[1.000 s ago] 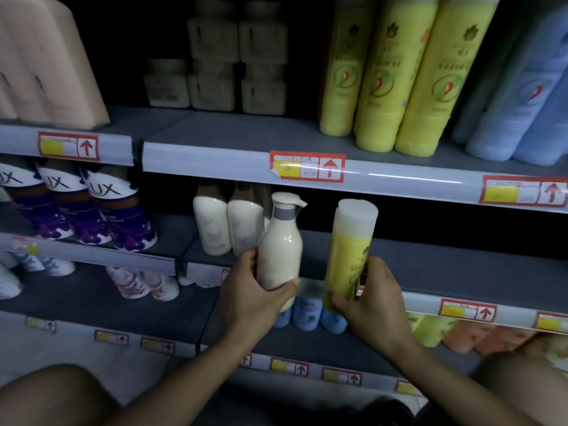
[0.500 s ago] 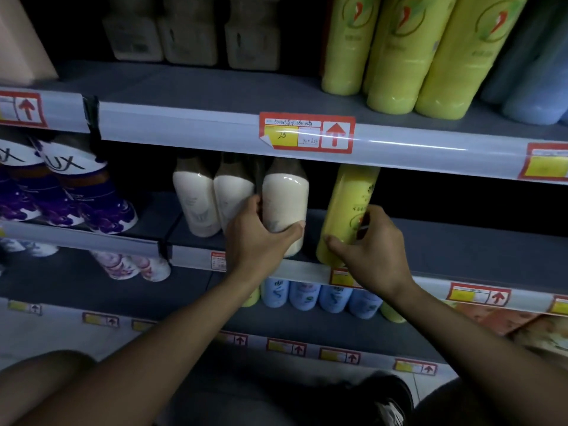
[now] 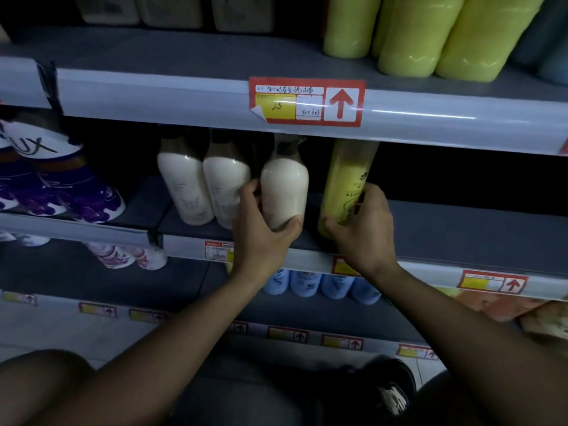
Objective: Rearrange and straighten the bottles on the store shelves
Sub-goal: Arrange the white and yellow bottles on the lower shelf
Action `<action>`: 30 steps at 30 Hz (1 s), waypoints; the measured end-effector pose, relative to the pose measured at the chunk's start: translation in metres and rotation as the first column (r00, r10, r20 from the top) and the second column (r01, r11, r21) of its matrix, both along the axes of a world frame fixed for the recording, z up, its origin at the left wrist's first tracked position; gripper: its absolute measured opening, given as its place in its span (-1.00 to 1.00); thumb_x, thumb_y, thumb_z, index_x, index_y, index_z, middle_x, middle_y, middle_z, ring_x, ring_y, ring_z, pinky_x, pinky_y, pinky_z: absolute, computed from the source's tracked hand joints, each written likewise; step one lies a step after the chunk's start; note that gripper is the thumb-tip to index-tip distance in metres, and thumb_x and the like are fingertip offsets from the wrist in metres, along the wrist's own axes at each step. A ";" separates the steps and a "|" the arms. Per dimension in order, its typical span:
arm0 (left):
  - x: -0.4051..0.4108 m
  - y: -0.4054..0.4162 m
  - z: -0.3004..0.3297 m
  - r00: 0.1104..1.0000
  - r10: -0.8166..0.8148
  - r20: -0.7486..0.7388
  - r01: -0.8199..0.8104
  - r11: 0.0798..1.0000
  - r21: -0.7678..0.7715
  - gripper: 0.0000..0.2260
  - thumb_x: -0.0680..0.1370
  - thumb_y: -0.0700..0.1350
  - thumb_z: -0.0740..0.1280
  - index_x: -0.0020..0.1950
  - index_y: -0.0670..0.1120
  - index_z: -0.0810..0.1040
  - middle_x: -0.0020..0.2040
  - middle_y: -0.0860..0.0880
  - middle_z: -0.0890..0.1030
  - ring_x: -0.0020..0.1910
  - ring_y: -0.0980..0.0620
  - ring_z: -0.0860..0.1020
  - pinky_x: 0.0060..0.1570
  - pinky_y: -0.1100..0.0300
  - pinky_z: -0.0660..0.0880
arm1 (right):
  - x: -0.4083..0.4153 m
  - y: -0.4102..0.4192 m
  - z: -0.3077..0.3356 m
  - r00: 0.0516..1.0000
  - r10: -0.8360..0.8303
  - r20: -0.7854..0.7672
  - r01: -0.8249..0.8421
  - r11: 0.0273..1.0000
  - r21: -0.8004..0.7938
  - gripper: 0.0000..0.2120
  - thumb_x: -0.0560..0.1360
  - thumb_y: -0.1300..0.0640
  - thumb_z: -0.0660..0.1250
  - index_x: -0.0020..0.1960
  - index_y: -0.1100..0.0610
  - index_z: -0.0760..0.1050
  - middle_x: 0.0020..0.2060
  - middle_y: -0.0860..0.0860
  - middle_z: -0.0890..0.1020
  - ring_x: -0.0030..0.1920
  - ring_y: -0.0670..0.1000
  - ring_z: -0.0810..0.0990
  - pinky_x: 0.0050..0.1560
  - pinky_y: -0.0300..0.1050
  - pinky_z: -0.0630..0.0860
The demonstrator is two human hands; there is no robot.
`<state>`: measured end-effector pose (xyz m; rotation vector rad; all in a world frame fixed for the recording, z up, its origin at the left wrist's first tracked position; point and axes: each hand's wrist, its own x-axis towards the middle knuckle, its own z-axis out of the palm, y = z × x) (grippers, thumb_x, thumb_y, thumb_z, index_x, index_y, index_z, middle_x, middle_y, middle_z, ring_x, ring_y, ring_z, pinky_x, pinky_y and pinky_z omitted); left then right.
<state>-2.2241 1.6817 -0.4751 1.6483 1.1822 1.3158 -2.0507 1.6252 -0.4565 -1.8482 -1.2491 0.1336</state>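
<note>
My left hand (image 3: pixel 264 238) grips the base of a cream pump bottle (image 3: pixel 284 189) standing on the middle shelf (image 3: pixel 461 232), right of two matching cream bottles (image 3: pixel 204 187). My right hand (image 3: pixel 362 229) grips the lower part of a tall yellow bottle (image 3: pixel 345 182) beside it, a small gap between the two. The tops of both held bottles are hidden behind the upper shelf's front rail (image 3: pixel 184 96).
Purple-and-white bottles (image 3: pixel 61 186) stand at the left on the middle shelf. Big yellow-green bottles (image 3: pixel 424 32) fill the upper shelf at right. Several blue bottles (image 3: pixel 319 284) sit on the lower shelf under my hands. The middle shelf right of the yellow bottle is bare.
Both bottles have gone from in front of the shelf edge back onto the middle shelf, under the upper rail. My view has moved closer and tilted down.
</note>
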 end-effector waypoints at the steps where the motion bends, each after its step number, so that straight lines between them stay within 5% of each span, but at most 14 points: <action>1: 0.000 -0.001 -0.002 1.000 0.007 -0.002 -0.007 1.000 0.008 -0.26 0.39 -0.02 0.59 0.48 0.11 0.31 0.36 0.10 0.55 0.31 0.12 0.58 0.23 -0.05 0.63 | 0.000 0.000 -0.001 1.000 0.004 0.005 -0.004 1.000 -0.004 -0.46 0.39 -0.02 0.56 0.24 0.09 0.40 0.11 0.05 0.51 0.08 0.12 0.55 0.06 0.16 0.55; 5: 0.003 -0.009 -0.005 0.993 0.115 -0.035 -0.112 0.991 0.079 -0.27 0.35 0.11 0.60 0.45 0.05 0.39 0.35 0.04 0.49 0.27 0.06 0.57 0.19 0.02 0.62 | 0.000 -0.003 -0.002 1.000 0.019 0.021 -0.019 1.000 -0.023 -0.43 0.43 -0.04 0.55 0.30 0.12 0.39 0.14 0.08 0.49 0.11 0.13 0.52 0.07 0.07 0.52; 8: 0.006 -0.017 0.000 0.973 0.223 -0.051 -0.216 0.968 0.125 -0.30 0.27 0.13 0.66 0.30 -0.01 0.43 0.21 0.04 0.47 0.07 0.07 0.52 0.01 0.39 0.48 | -0.002 -0.006 -0.001 0.999 0.013 0.030 -0.012 0.999 -0.041 -0.38 0.43 -0.09 0.54 0.35 0.10 0.38 0.15 0.09 0.50 0.12 0.14 0.53 0.07 0.08 0.54; 10: 0.008 -0.018 0.002 0.967 0.248 -0.064 -0.239 0.963 0.126 -0.34 0.27 0.08 0.69 0.22 -0.02 0.44 0.14 0.05 0.49 -0.04 0.10 0.50 -0.12 0.47 0.40 | -0.001 -0.007 -0.001 1.000 0.009 0.030 -0.008 0.999 -0.040 -0.40 0.44 -0.08 0.53 0.37 0.10 0.39 0.16 0.09 0.53 0.14 0.16 0.55 0.09 0.11 0.55; 12: 0.008 -0.017 0.002 0.961 0.270 -0.064 -0.260 0.957 0.132 -0.39 0.28 0.05 0.69 0.19 0.01 0.45 0.11 0.06 0.52 -0.07 0.12 0.51 -0.14 0.41 0.45 | 0.001 -0.006 -0.001 1.000 0.012 0.027 -0.011 0.999 -0.037 -0.43 0.46 -0.05 0.53 0.36 0.10 0.41 0.16 0.09 0.55 0.15 0.16 0.56 0.10 0.12 0.55; 16: 0.009 -0.013 -0.005 0.949 0.314 -0.041 -0.305 0.941 0.149 -0.43 0.32 0.05 0.66 0.21 0.07 0.47 0.14 0.07 0.56 0.00 0.08 0.58 -0.12 -0.02 0.63 | 0.002 -0.003 0.000 1.000 0.008 0.024 -0.007 0.999 -0.037 -0.47 0.46 -0.02 0.53 0.33 0.10 0.42 0.15 0.09 0.55 0.14 0.14 0.54 0.10 0.09 0.53; 23: 0.008 -0.008 -0.004 0.940 0.340 -0.026 -0.332 0.931 0.151 -0.45 0.35 -0.02 0.64 0.24 0.04 0.47 0.17 0.10 0.50 0.05 0.03 0.60 -0.04 -0.06 0.64 | 0.000 0.009 0.002 0.999 0.007 0.035 -0.005 0.998 -0.055 -0.56 0.48 0.01 0.54 0.19 0.12 0.40 0.12 0.12 0.53 0.09 0.16 0.53 -0.03 -0.08 0.36; 26: 0.009 -0.010 -0.002 0.936 0.353 -0.019 -0.345 0.925 0.159 -0.47 0.37 -0.02 0.62 0.24 0.04 0.45 0.15 0.13 0.50 0.06 0.03 0.60 -0.02 -0.06 0.64 | 0.000 0.016 0.004 0.999 -0.013 0.036 0.015 0.997 -0.079 -0.59 0.49 0.01 0.54 0.09 0.10 0.34 0.11 0.14 0.51 0.08 0.16 0.52 -0.02 -0.04 0.39; 30: 0.010 -0.012 -0.001 0.928 0.372 -0.018 -0.363 0.915 0.173 -0.47 0.38 -0.01 0.61 0.24 0.04 0.45 0.16 0.11 0.52 0.06 0.03 0.60 -0.04 -0.03 0.63 | 0.002 0.027 0.007 0.998 -0.053 0.019 0.055 0.992 -0.112 -0.56 0.52 -0.01 0.51 0.19 0.22 0.42 0.19 0.20 0.50 0.16 0.26 0.53 0.11 0.05 0.45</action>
